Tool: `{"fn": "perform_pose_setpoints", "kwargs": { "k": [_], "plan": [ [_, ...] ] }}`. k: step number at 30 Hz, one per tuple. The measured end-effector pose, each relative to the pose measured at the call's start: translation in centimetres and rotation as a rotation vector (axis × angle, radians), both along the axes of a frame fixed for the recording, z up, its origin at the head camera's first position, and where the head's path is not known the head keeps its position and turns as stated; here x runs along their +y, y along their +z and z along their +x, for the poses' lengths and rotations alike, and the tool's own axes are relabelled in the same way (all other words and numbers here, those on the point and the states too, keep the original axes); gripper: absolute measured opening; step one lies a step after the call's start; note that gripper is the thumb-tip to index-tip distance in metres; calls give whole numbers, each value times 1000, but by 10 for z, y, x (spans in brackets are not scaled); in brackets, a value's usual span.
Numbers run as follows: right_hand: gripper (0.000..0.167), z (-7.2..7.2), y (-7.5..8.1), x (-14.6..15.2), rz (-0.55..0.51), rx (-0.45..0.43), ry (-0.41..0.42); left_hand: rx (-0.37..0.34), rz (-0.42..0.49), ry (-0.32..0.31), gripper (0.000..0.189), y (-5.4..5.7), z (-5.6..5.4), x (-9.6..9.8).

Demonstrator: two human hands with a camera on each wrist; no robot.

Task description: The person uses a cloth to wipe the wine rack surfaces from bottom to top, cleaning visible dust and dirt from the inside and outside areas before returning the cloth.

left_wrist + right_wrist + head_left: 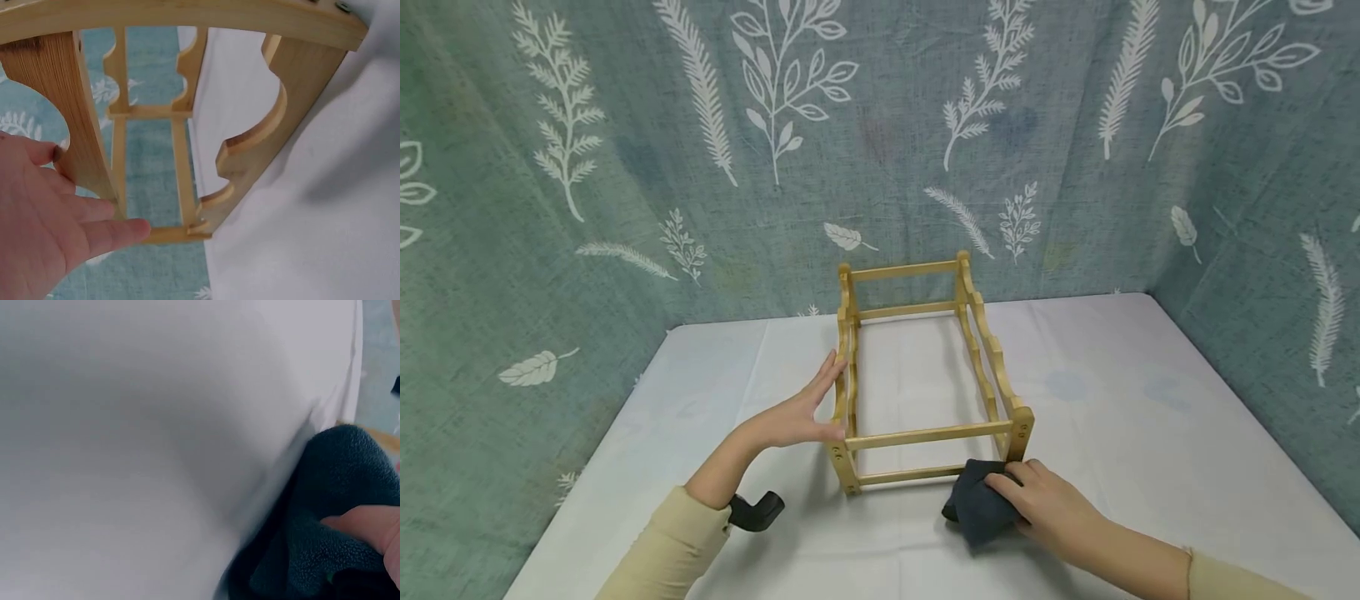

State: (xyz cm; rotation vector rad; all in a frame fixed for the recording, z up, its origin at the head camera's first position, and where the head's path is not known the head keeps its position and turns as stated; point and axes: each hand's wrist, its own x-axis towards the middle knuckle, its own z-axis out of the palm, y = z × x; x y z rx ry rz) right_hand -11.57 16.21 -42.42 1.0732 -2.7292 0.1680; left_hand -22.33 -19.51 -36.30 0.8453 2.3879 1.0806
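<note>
A light wooden rack (932,434) with wavy-edged side rails stands on the white-covered table. My left hand (797,414) is at its left side, thumb by the near corner and the other fingers spread along the rail. In the left wrist view, those fingers (112,234) are stretched out against the scalloped wood (47,81). My right hand (1048,504) grips a bunched dark blue-green cloth (977,504) at the foot of the rack's near right post. Up close in the right wrist view, the cloth (344,469) has a fuzzy towel-like pile, with my thumb pressed into it.
The white tablecloth (1120,400) spreads around the rack. A teal curtain with white leaf prints (895,125) hangs behind and along both sides of the table. A black device (756,511) sits at my left wrist.
</note>
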Motion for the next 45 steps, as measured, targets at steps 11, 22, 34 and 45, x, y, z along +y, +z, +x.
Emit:
{"fn": "perform_pose_setpoints", "kwargs": {
  "k": [11,22,34,45],
  "plan": [
    [62,-7,12,26,-71,185,42,-9,50,1,110,-6,-5,3],
    [71,-14,63,45,-161,350,59,-14,57,4,107,-6,-17,7],
    [65,-21,35,34,-129,241,37,8,83,4,113,-13,-27,9],
    [59,-29,-10,-10,-113,265,154,-2,106,3,113,-16,-29,9]
  ]
}}
